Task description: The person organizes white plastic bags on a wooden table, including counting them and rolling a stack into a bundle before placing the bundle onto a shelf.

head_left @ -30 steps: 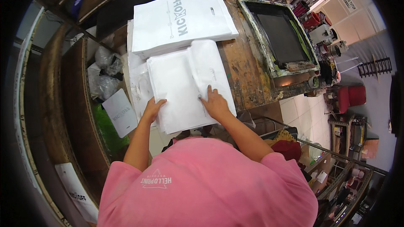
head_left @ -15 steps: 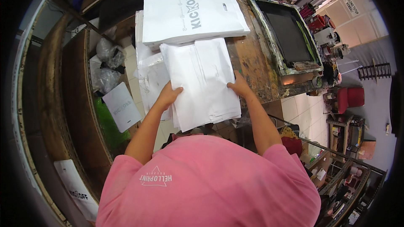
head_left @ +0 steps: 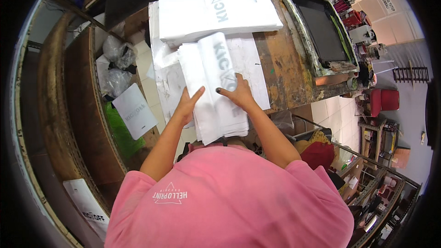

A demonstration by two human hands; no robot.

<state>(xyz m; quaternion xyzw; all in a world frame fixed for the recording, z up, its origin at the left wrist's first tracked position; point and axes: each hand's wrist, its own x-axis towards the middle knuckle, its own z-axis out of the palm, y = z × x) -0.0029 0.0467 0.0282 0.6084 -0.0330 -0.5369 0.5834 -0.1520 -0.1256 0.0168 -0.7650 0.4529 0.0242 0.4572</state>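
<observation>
A bundle of thin white plastic bags [head_left: 202, 71] lies over the near end of the worktable, reaching toward my body. Its right side is folded over to the left, so grey print shows on the turned part. My left hand [head_left: 187, 106] grips the bundle's left edge, thumb on top. At the folded right edge, my right hand [head_left: 240, 94] is closed round the bags, its thumb pressing on the fold. Just beyond lies a thick stack of larger white printed bags [head_left: 190, 11], with a handle slot near its right end.
A framed printing screen [head_left: 321, 32] lies on the right of the stained wooden table [head_left: 287, 69]. White sheets [head_left: 255, 64] lie under the bundle. Left are wooden shelves [head_left: 80, 101] and a loose printed bag [head_left: 135, 110]. Pots and cans [head_left: 363, 34] stand beyond the screen.
The bundle's right side has been folded over leftward, making it narrower and showing print. My right hand has moved left with it, nearer my left hand.
</observation>
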